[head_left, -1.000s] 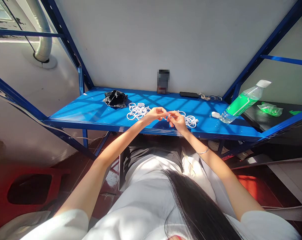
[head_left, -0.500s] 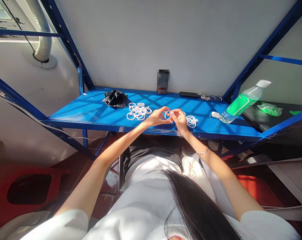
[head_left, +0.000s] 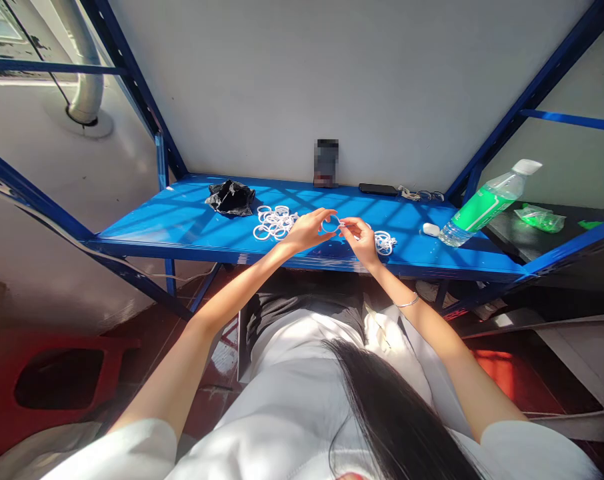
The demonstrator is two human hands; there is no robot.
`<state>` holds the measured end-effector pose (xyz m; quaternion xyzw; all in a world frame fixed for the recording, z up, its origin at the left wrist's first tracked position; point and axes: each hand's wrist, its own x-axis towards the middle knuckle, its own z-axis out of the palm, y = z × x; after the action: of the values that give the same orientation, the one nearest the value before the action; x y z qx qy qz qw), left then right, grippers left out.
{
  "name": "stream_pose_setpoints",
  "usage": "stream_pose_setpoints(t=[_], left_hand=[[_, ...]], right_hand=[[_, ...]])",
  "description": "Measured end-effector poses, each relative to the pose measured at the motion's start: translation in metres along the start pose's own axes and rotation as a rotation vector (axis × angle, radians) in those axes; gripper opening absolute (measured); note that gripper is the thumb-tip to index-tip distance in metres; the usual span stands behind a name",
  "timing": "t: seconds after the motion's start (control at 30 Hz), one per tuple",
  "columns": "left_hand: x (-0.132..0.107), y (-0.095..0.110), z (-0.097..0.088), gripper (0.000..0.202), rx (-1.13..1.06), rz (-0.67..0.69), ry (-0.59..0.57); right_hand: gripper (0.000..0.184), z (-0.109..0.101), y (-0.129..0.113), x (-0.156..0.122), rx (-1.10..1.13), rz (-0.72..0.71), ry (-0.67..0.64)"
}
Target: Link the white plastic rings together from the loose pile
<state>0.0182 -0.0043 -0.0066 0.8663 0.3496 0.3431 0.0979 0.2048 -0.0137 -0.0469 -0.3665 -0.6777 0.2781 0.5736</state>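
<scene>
Above the front part of the blue shelf table, both hands are at one thin white ring (head_left: 338,218). My left hand (head_left: 307,230) curves its fingers and thumb around the ring's left side in a C shape, gripping it. With thumb and fingertips, my right hand (head_left: 363,241) pinches the ring's right edge, where a small pale piece shows; its detail is too small to tell. A loose pile of white rings (head_left: 272,225) lies just beyond my left hand. Beside my right hand sits a smaller cluster of white rings (head_left: 385,244), partly hidden by the hand.
The blue tabletop (head_left: 182,217) carries a crumpled black bag (head_left: 231,198), a black phone (head_left: 377,189), a cable (head_left: 409,194) and a small white case (head_left: 431,229). A green-labelled bottle (head_left: 485,207) stands at the right. A pixelated upright object (head_left: 327,163) leans on the wall.
My left hand has shifted slightly left, and the gap between the hands has widened a little. The ring shows more between them. Things on the table have stayed put.
</scene>
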Motion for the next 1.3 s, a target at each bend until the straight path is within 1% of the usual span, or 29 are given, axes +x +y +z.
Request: stream_pose_setpoints(t=[0.13,0.23,0.4,0.7,1.07,1.3], left_hand=[[-0.001,0.0025,-0.0034,0.045,0.092,-0.02,-0.011],[-0.0013,0.0037,-0.0054,0.044,0.141,-0.014,-0.032],[-0.0013,0.0054,-0.0065,0.041,0.196,-0.015,-0.055],[-0.0016,0.0069,-0.0083,0.044,0.244,0.006,-0.079],[-0.0019,0.0082,-0.0095,0.048,0.244,0.002,-0.123],[-0.0018,0.0082,-0.0098,0.05,0.253,0.008,-0.134]], right_hand=[[0.028,-0.0033,0.0008,0.0006,-0.08,-0.067,0.015],[0.028,-0.005,-0.0001,0.0004,-0.142,-0.099,0.012],[0.022,-0.0058,-0.0031,-0.0004,-0.219,-0.14,0.018],[0.019,-0.0072,-0.0009,-0.0012,-0.251,-0.168,-0.011],[0.016,-0.0072,0.001,-0.0002,-0.201,-0.174,0.002],[0.016,-0.0066,0.0018,-0.0016,-0.209,-0.168,0.02]])
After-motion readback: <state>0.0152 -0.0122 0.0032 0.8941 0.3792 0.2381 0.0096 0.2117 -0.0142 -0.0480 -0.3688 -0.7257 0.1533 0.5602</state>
